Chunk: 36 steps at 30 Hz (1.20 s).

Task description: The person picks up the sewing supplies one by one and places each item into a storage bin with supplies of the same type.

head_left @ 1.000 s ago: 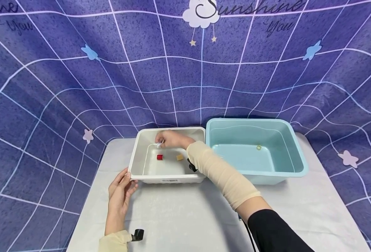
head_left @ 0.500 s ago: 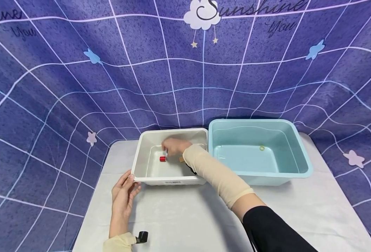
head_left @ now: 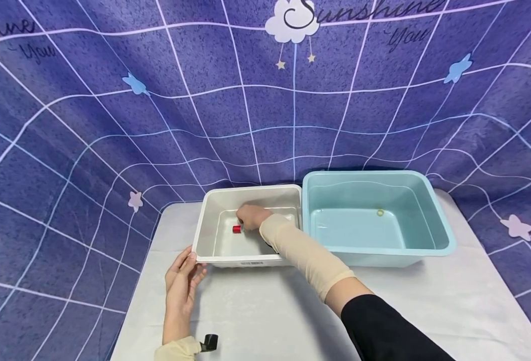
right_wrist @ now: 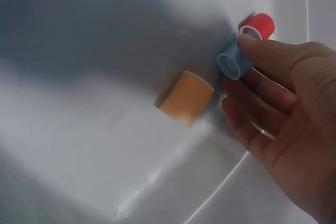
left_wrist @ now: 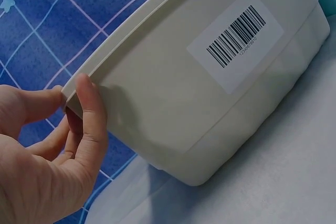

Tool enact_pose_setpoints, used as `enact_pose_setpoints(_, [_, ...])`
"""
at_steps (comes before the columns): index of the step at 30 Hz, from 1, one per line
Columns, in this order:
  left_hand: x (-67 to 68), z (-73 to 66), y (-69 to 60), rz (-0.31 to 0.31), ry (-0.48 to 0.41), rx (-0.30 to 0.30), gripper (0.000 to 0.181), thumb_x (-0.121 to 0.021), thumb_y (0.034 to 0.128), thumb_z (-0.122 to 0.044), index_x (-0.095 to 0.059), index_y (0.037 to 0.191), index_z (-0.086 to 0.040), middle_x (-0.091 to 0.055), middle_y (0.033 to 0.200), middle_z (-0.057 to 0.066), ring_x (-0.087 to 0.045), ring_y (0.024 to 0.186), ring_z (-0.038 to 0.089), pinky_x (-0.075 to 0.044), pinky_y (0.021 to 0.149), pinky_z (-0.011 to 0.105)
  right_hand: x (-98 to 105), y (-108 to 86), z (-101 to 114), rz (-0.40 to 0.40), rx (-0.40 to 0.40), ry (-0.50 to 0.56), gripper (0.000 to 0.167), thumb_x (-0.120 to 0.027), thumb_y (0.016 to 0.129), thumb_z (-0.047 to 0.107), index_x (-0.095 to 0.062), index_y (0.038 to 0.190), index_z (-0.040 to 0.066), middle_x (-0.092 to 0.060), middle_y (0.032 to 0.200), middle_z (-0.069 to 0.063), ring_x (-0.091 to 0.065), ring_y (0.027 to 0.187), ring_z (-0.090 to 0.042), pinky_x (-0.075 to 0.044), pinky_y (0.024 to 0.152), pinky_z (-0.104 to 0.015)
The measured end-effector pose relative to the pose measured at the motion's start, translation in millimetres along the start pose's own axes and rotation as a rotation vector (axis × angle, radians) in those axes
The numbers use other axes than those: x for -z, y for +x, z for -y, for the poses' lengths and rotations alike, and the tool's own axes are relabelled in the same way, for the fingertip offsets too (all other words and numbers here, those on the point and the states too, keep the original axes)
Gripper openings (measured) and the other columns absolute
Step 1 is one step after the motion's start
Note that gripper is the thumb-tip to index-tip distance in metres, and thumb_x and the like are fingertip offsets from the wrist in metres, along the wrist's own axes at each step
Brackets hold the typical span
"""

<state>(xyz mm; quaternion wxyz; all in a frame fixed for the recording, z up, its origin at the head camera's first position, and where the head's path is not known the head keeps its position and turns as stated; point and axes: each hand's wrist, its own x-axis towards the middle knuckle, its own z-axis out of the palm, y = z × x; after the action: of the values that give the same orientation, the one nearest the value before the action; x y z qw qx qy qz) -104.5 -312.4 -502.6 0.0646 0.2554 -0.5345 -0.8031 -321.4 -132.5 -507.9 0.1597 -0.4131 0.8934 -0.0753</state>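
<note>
My left hand (head_left: 182, 286) grips the near-left corner of a white plastic bin (head_left: 247, 258), fingers and thumb on its rim (left_wrist: 86, 69). My right hand (head_left: 253, 216) reaches down inside that bin. Between thumb and fingers it pinches a small light-blue thread spool (right_wrist: 233, 62), tilted, with its hollow end showing. Close behind it lies a red thread spool (right_wrist: 261, 24); whether the two touch, I cannot tell. An orange-yellow thread spool (right_wrist: 187, 98) lies on the bin floor beside the right fingers. In the head view the hand and arm hide it.
A larger light-blue bin (head_left: 378, 250) stands against the white bin's right side, with a small yellowish ring (head_left: 380, 212) inside. Both stand on a white-covered table (head_left: 256, 311). A purple patterned curtain (head_left: 229, 110) hangs behind and at the sides.
My right hand has moved from the bin's far side nearer and lower, bringing the light-blue spool beside the red one. The left hand keeps its grip on the rim. The head view has shifted slightly.
</note>
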Motion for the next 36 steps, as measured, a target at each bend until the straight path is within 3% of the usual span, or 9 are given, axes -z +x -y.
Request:
enact_pose_setpoints(9, [-0.3, 3.5, -2.6, -0.006, -0.026, -0.002, 0.031, -0.064, 0.1050, -0.017, -0.059, 0.135, -0.013, -0.070, 0.096, -0.004, -0.068, 0.077, 0.008, -0.062, 0.064, 0.018, -1.2, -4.1, 2.3, 0.001, -0.047, 0.019, 0.025, -0.079, 0.083, 0.009, -0.076, 0.108, 0.011, -0.075, 0.107, -0.002, -0.060, 0.085, -0.016, -0.059, 0.081, -0.032])
enact_pose_setpoints(17, [-1.0, 3.6, -2.7, -0.008, -0.029, -0.002, 0.035, -0.064, 0.1050, -0.018, -0.056, 0.139, -0.011, -0.069, 0.097, -0.004, -0.067, 0.079, 0.009, -0.061, 0.064, 0.018, -1.4, -3.1, -1.7, -0.014, -0.066, -0.010, 0.017, -0.078, 0.085, 0.013, -0.073, 0.102, 0.014, -0.074, 0.106, -0.002, -0.059, 0.083, -0.016, -0.058, 0.076, -0.032])
enact_pose_setpoints(26, [1.7, 2.0, -0.2, 0.013, -0.016, -0.030, 0.031, -0.063, 0.1057, -0.019, -0.059, 0.135, -0.012, -0.069, 0.099, -0.002, -0.068, 0.078, 0.008, -0.062, 0.064, 0.017, 17.4, -6.7, -3.6, -0.001, -0.055, 0.019, 0.022, -0.074, 0.088, 0.014, -0.073, 0.110, 0.011, -0.074, 0.116, -0.004, -0.069, 0.103, -0.022, -0.061, 0.090, -0.034])
enact_pose_setpoints(30, [1.3, 3.1, 0.3, 0.023, -0.005, -0.046, 0.029, -0.064, 0.1053, -0.019, -0.060, 0.134, -0.013, -0.069, 0.098, -0.003, -0.068, 0.078, 0.008, -0.062, 0.064, 0.018, 18.5, -4.5, -10.4, -0.008, -0.043, 0.038, 0.021, -0.074, 0.087, 0.015, -0.072, 0.108, 0.012, -0.073, 0.112, -0.003, -0.068, 0.099, -0.021, -0.060, 0.087, -0.034])
enact_pose_setpoints(36, [1.2, 4.0, 0.8, 0.005, 0.006, -0.037, 0.031, -0.064, 0.1054, -0.020, -0.058, 0.135, -0.012, -0.069, 0.097, -0.004, -0.067, 0.078, 0.008, -0.062, 0.064, 0.018, 31.4, -16.8, -2.3, 0.016, -0.033, 0.046, 0.027, -0.073, 0.089, 0.011, -0.073, 0.117, 0.008, -0.073, 0.118, -0.006, -0.067, 0.106, -0.023, -0.059, 0.095, -0.033])
